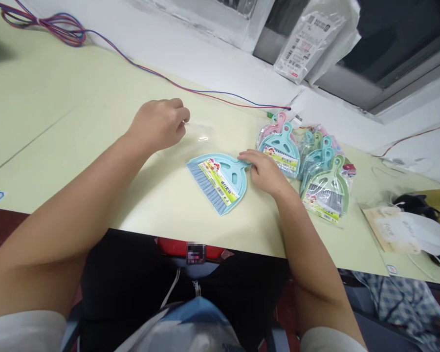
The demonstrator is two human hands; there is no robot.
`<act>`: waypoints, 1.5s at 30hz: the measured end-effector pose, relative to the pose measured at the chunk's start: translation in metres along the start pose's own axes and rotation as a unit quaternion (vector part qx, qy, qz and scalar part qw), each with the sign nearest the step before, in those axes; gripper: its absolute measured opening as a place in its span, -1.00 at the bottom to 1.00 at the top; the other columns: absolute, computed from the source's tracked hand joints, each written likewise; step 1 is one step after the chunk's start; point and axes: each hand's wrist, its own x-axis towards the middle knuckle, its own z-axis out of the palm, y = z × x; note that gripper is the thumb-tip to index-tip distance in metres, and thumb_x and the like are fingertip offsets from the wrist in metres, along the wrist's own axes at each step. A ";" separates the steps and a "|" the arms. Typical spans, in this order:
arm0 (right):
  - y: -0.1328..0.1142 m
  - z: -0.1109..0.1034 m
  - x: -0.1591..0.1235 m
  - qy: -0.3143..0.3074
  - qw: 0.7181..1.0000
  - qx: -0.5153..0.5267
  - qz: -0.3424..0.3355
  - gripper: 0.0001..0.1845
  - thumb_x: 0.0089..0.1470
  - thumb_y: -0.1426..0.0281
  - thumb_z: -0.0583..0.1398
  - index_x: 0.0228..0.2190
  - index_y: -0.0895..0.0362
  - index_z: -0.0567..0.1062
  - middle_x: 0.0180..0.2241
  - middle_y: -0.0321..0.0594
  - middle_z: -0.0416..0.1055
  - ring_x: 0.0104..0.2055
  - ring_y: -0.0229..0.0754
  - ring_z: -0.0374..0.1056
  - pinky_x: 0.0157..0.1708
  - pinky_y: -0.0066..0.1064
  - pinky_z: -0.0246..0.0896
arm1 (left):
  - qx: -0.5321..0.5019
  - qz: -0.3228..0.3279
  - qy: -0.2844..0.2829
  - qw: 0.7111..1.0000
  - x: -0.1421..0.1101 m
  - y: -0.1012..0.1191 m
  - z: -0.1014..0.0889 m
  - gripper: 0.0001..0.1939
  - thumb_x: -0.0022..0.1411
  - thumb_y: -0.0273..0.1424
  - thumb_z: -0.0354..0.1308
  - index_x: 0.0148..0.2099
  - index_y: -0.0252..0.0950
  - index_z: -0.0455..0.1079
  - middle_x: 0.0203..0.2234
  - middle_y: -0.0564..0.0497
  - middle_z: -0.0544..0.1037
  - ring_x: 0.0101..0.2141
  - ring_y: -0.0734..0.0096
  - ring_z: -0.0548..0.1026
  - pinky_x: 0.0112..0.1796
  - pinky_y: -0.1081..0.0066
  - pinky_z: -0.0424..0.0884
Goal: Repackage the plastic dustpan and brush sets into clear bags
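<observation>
A light blue dustpan with a small brush nested in it lies on the table, a printed card wrapped across its bristles. My right hand has its fingers closed over the handle end. To the left, my left hand is raised slightly above the tabletop, its fingers pinched on the edge of a clear plastic bag. The bag is nearly invisible against the pale surface, and its full outline cannot be made out.
To the right stand several bagged dustpan sets, among them a blue one and a green one. A red and blue cable runs along the wall. Farther right lies a beige packet. A plastic-wrapped box sits by the window.
</observation>
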 end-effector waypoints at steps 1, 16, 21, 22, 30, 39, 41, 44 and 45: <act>0.001 0.002 0.002 0.003 1.000 0.007 -0.001 -0.33 -0.01 0.66 0.06 0.06 0.10 0.66 0.20 -0.10 0.57 0.38 0.08 0.38 0.42 0.10 0.22 | 0.003 -0.004 0.001 1.000 0.000 -0.002 0.001 -0.68 0.31 -0.47 0.10 -0.01 -0.08 0.58 -0.14 -0.07 0.62 -0.18 0.12 0.54 -0.24 0.13 0.47; -0.023 -0.013 0.000 -0.024 0.982 0.081 0.170 -0.68 0.27 0.25 0.20 -0.06 0.12 0.63 -0.04 -0.04 0.65 -0.03 0.03 0.55 0.11 -0.04 0.40 | 0.005 -0.064 -0.017 0.998 -0.001 -0.029 0.014 -0.68 0.40 -0.36 0.00 0.02 -0.18 0.57 -0.05 0.00 0.60 -0.25 0.32 0.40 -0.28 0.13 0.39; -0.031 -0.006 0.012 -0.072 0.973 0.139 0.171 -0.66 0.33 0.26 0.10 -0.12 0.08 0.64 -0.01 -0.15 0.65 0.05 0.00 0.52 0.09 -0.17 0.35 | 0.008 -0.064 -0.014 0.998 0.000 -0.029 0.015 -0.72 0.38 -0.35 0.05 -0.02 -0.18 0.57 -0.10 0.02 0.59 -0.27 0.33 0.37 -0.28 0.16 0.38; -0.035 -0.004 0.017 -0.073 0.972 0.136 0.177 -0.65 0.34 0.25 0.08 -0.13 0.07 0.64 -0.01 -0.15 0.65 0.04 0.00 0.52 0.07 -0.19 0.34 | 0.011 -0.063 -0.014 0.998 0.000 -0.029 0.015 -0.74 0.38 -0.36 0.06 -0.04 -0.17 0.57 -0.10 0.01 0.59 -0.28 0.32 0.38 -0.30 0.16 0.37; -0.075 0.008 0.059 -0.135 0.983 0.077 0.101 -0.63 0.41 0.24 0.04 -0.17 0.09 0.61 -0.11 -0.16 0.62 -0.07 -0.07 0.48 0.00 -0.27 0.28 | -0.039 -0.062 -0.010 0.997 0.002 -0.029 0.020 -0.80 0.30 -0.39 0.12 -0.12 -0.13 0.56 -0.15 -0.11 0.62 -0.23 0.12 0.51 -0.32 0.13 0.39; -0.120 0.012 0.050 -0.068 0.992 -0.036 0.102 -0.69 0.29 0.19 0.21 -0.38 0.09 0.62 -0.29 -0.09 0.62 -0.21 0.00 0.49 -0.18 -0.21 0.30 | -0.045 -0.092 -0.015 0.995 0.003 -0.030 0.018 -0.72 0.24 -0.41 0.11 -0.10 -0.14 0.62 -0.10 -0.16 0.65 -0.21 0.01 0.57 -0.27 0.10 0.42; -0.129 0.017 0.050 -0.114 0.985 -0.065 0.111 -0.65 0.25 0.13 0.22 -0.45 0.08 0.59 -0.37 -0.06 0.60 -0.27 0.03 0.48 -0.28 -0.20 0.26 | -0.049 -0.097 -0.017 0.994 0.003 -0.031 0.019 -0.70 0.24 -0.41 0.11 -0.08 -0.14 0.63 -0.10 -0.17 0.64 -0.19 -0.01 0.57 -0.24 0.08 0.43; -0.135 0.026 0.055 -0.139 0.975 -0.112 0.132 -0.63 0.20 0.10 0.23 -0.51 0.07 0.54 -0.44 -0.02 0.55 -0.31 0.07 0.48 -0.36 -0.20 0.21 | -0.050 -0.103 -0.020 0.993 0.003 -0.032 0.018 -0.69 0.24 -0.40 0.10 -0.07 -0.12 0.63 -0.09 -0.16 0.64 -0.19 -0.02 0.58 -0.24 0.08 0.43; -0.136 0.029 0.057 -0.140 0.973 -0.118 0.140 -0.64 0.19 0.09 0.24 -0.50 0.07 0.54 -0.45 -0.01 0.55 -0.31 0.08 0.48 -0.38 -0.21 0.21 | -0.050 -0.102 -0.021 0.993 0.003 -0.032 0.018 -0.69 0.24 -0.40 0.10 -0.08 -0.12 0.63 -0.10 -0.15 0.64 -0.20 -0.01 0.58 -0.24 0.09 0.42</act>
